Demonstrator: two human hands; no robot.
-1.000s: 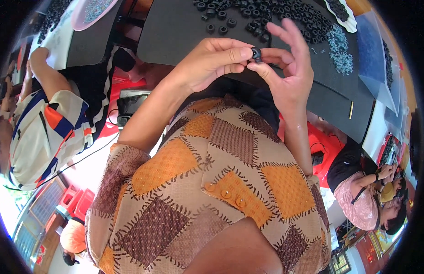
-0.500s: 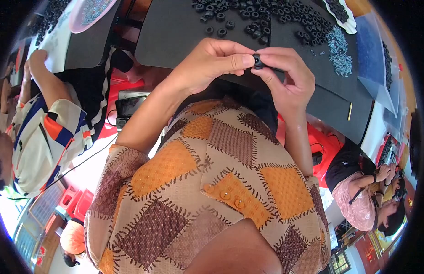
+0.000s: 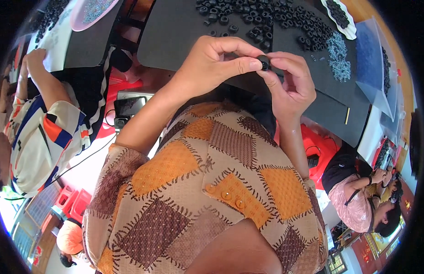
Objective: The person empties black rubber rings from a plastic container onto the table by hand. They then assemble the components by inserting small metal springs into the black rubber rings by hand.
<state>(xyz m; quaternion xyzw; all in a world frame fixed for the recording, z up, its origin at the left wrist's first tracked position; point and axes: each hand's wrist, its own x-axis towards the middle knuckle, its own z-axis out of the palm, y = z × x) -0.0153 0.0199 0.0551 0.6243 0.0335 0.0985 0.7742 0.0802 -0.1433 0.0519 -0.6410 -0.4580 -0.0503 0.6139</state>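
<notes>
I see the left hand (image 3: 212,64) and the right hand (image 3: 292,84) meet above the dark worktop (image 3: 175,32). The fingers of both hands are pinched narrow on one small black ring (image 3: 264,62), held between the fingertips. It looks round, thick and matte. Many similar black rings (image 3: 271,20) lie on the worktop behind.
</notes>
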